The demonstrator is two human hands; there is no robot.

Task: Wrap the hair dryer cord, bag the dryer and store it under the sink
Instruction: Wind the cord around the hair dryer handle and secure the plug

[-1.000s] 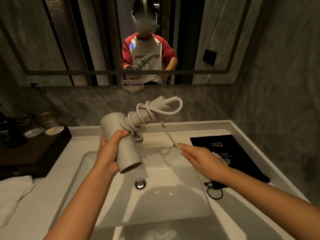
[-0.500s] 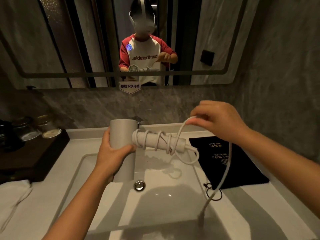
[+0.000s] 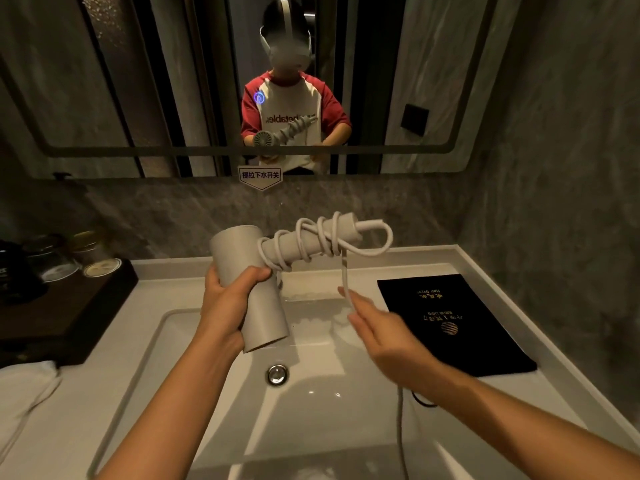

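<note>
My left hand [image 3: 227, 303] grips the barrel of a pale grey hair dryer [image 3: 252, 289] above the white sink [image 3: 180, 344]. The dryer's handle points up and to the right, with several turns of white cord [image 3: 323, 237] wound round it and a loop at its end. The cord drops from the handle to my right hand [image 3: 384, 336], which holds it between its extended fingers, then hangs below the wrist. A black drawstring bag [image 3: 450, 323] with gold print lies flat on the counter to the right.
A drain plug [image 3: 277, 374] sits in the basin under the dryer. A dark tray [image 3: 62, 306] with glass jars stands on the left counter, a white towel [image 3: 20, 393] in front of it. The mirror [image 3: 138, 81] and grey stone walls close in behind and right.
My right hand came down from above the handle to below it, bringing the cord round. The dryer's handle tilted from level to pointing up and right.
</note>
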